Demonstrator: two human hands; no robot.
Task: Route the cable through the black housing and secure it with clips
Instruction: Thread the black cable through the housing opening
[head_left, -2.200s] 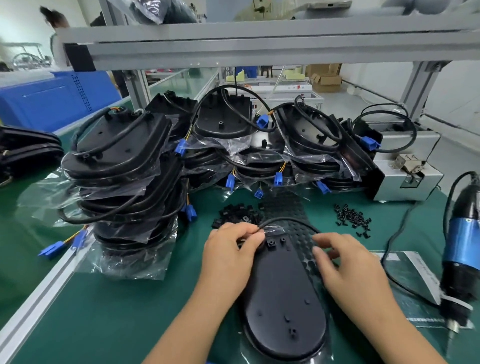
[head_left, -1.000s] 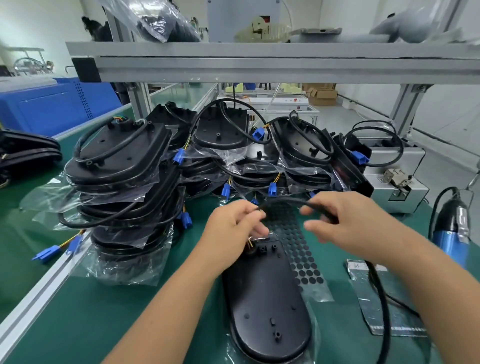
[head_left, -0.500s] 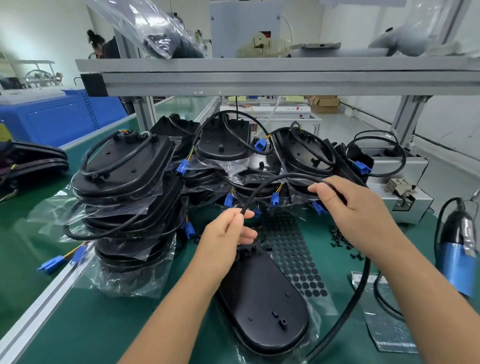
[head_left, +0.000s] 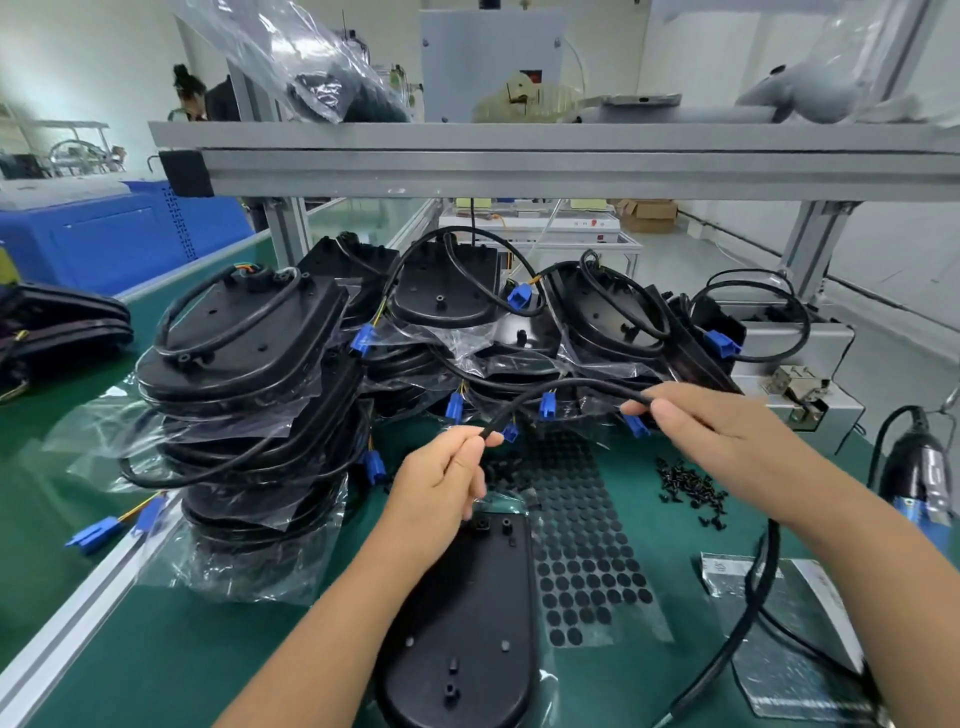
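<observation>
Green bench (head_left: 130, 649) under grey shelf frame (head_left: 519, 156). Housing (head_left: 467, 623) flat on bench, near edge, centre. Left hand (head_left: 441, 488) above housing's far end, pinching cable (head_left: 566, 387). Right hand (head_left: 711, 426) gripping same cable further along; cable arcs between hands, then drops past right wrist toward bench. Pad sheet (head_left: 587, 561) just right of housing. Screws (head_left: 688, 486) beyond. Stacked housings (head_left: 244, 374) left and behind. Driver (head_left: 917, 473) far right.
</observation>
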